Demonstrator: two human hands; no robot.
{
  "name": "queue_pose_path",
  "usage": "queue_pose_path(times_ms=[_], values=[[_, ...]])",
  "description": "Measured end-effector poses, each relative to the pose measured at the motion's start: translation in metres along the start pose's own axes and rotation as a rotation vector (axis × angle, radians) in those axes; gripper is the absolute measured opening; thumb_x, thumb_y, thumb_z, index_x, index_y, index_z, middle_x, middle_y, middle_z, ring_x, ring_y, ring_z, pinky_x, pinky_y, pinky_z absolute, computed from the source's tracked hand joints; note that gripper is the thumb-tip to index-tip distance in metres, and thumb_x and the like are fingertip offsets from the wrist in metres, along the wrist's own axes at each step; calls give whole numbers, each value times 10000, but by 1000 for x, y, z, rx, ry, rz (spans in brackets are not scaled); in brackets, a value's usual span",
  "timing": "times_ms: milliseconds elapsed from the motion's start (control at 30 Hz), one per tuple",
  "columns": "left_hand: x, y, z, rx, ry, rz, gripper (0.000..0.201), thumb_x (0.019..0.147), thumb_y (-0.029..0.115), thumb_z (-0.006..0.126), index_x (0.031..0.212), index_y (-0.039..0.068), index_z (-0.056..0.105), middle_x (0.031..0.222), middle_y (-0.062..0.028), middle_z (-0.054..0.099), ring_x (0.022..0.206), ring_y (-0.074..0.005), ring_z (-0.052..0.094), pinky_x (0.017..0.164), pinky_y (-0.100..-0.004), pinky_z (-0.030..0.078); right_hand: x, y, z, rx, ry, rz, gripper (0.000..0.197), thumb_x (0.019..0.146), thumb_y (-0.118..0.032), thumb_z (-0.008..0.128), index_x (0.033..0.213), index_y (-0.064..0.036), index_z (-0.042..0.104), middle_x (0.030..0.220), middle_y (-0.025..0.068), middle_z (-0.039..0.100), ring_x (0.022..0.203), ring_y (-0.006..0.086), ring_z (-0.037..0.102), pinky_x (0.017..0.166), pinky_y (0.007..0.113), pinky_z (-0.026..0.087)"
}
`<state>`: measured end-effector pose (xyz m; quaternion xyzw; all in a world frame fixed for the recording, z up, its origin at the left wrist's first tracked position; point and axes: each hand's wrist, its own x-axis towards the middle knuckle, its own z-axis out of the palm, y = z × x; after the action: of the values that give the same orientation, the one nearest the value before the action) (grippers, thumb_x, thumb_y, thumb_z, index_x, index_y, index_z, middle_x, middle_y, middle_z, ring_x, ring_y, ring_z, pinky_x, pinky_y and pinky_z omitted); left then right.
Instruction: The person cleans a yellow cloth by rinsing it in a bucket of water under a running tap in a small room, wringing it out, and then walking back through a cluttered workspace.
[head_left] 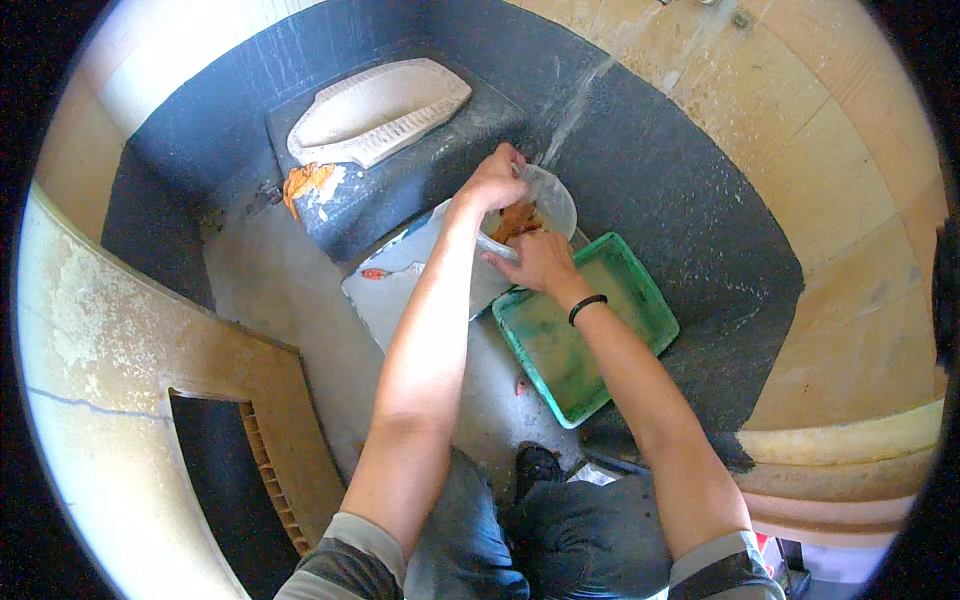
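Observation:
A translucent white plastic bowl (560, 196) is tilted above the far end of the green tray, with a soft brown piece (515, 218) inside, perhaps a wet cloth. My left hand (492, 180) is closed on its far left rim, fingers curled over the edge. At the near rim, my right hand (543, 262) is closed with the thumb outside and the fingertips reaching in beside the brown piece; those fingertips are partly hidden. Just below the bowl lies the green rectangular tray (508, 330), its bottom stained. A pale flat board (385, 300) lies to the left, partly behind my left forearm.
On a dark block at the back sits a cream toilet pan (385, 105), with an orange cloth (308, 184) at the block's corner. A red-handled brush or scraper (376, 273) rests on the board. Dark-coated walls (690, 200) curve around; a yellowish panel (110, 320) with an opening stands left.

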<state>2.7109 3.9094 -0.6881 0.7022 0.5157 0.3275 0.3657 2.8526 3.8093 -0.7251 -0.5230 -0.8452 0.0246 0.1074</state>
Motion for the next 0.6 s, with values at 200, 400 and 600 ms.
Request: queue_pose_path(times_ms=[200, 400, 600], values=[[-12, -39, 32, -197, 143, -102, 311, 807, 136, 627, 1096, 20, 618, 1008, -204, 671, 949, -324, 664, 847, -387, 514, 2, -14, -3, -37, -66, -29, 567, 836, -649, 537, 914, -131, 754, 798, 168, 707, 748, 349, 680, 689, 491, 518], [-21, -8, 33, 618, -5, 26, 393, 789, 196, 662, 1135, 15, 622, 1120, -207, 663, 1077, -351, 630, 890, -455, 492, 4, -2, 1, -72, -163, 72, 498, 818, -565, 583, 1076, -165, 728, 997, 163, 713, 910, 341, 676, 793, 444, 527], [-37, -25, 32, 126, 477, -537, 595, 737, 166, 703, 1269, -1, 495, 1397, -220, 438, 1367, -373, 345, 1043, -560, 348, 20, 26, -6, 301, -136, 155, 553, 849, -582, 572, 1057, -89, 708, 1014, 156, 709, 912, 356, 673, 779, 479, 521]])
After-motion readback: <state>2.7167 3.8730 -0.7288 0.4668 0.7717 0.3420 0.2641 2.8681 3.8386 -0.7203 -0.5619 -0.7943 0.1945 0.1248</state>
